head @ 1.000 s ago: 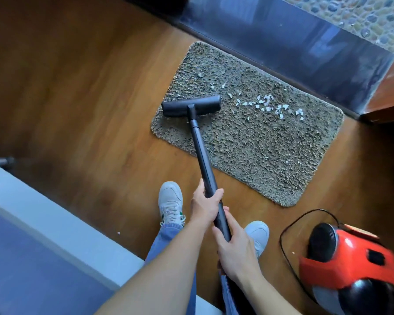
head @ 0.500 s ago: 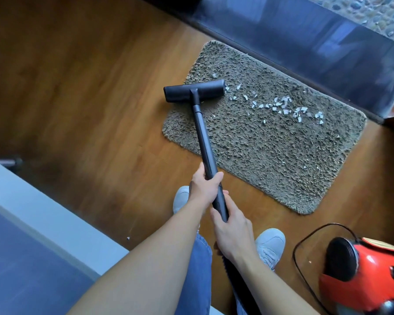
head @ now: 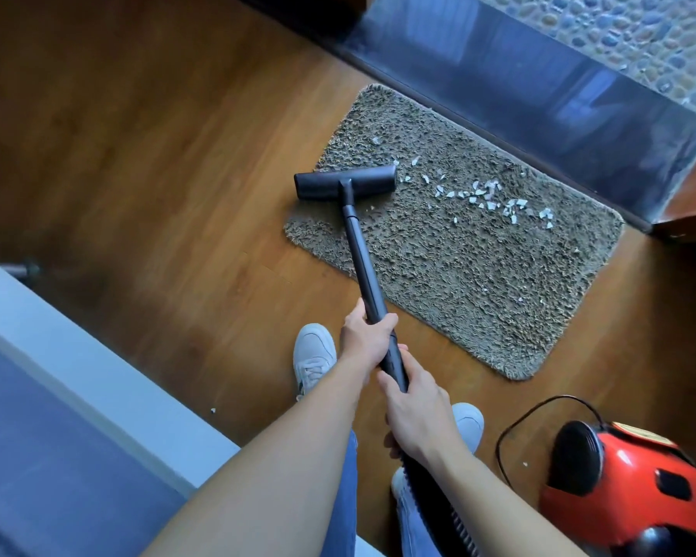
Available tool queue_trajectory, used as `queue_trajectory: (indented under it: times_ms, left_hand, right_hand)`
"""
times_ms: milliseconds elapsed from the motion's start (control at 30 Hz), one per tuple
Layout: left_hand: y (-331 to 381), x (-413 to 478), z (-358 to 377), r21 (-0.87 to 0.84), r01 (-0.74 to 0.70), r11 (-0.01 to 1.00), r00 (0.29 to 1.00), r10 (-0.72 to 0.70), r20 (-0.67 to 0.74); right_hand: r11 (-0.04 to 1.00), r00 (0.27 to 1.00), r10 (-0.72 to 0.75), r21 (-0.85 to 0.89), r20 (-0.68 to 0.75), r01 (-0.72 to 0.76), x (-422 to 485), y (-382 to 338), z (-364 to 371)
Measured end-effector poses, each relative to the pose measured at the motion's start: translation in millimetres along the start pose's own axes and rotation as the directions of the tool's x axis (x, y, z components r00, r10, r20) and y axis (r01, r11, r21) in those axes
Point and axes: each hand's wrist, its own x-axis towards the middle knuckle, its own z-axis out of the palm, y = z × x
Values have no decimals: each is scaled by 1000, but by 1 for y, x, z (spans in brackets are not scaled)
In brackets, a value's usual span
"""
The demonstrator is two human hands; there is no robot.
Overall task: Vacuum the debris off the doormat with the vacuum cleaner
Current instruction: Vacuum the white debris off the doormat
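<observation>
Far L: pale ledge (head: 81,355) w/ a blue-grey surface below it, running diagonally along the wood floor (head: 137,154). One small white chip (head: 213,410) lies on the floor just beside the ledge.

Centre-L: black nozzle (head: 346,186) of the vacuum sits flat at the doormat's L edge. Its L end pokes out past the mat over bare floor; the rest is on the pile. Black wand (head: 362,259) slants back from it toward the person.

L hand (head: 366,339) grasps the wand higher up, fingers (head: 384,321) wrapped round it. R hand (head: 418,416) grips just behind, touching the L hand, clenched round the wand's lower end where the ribbed hose (head: 438,496) starts. White shoes under the arms, L shoe (head: 312,355) and R shoe (head: 469,424), both on the floor, near the mat's near edge.

Centre-R: brown shaggy doormat (head: 459,283), set at an angle, far edge along a dark threshold (head: 539,86). Debris (head: 487,195), white flakes, strung across the mat's far half, R of the nozzle; nearest bits just beside the nozzle's R end, most well apart toward the R corner.

Far R: red vacuum body (head: 627,488) on the floor, black cord (head: 515,416) looping beside it. Pebbled ground (head: 639,34) beyond the threshold.
</observation>
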Motion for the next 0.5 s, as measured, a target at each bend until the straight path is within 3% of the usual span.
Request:
queue_trajectory:
  times_ms: [267,500]
  left_hand:
    - [-79,-19,50,-22,57,998,998,-57,29]
    - [-68,-45,29,74,43,996,996,-49,75]
  right_hand:
    - [998,999,38,-46,1,-38,-40,57,-14]
    - [997,997,74,36,-34,-73,-50,62,10]
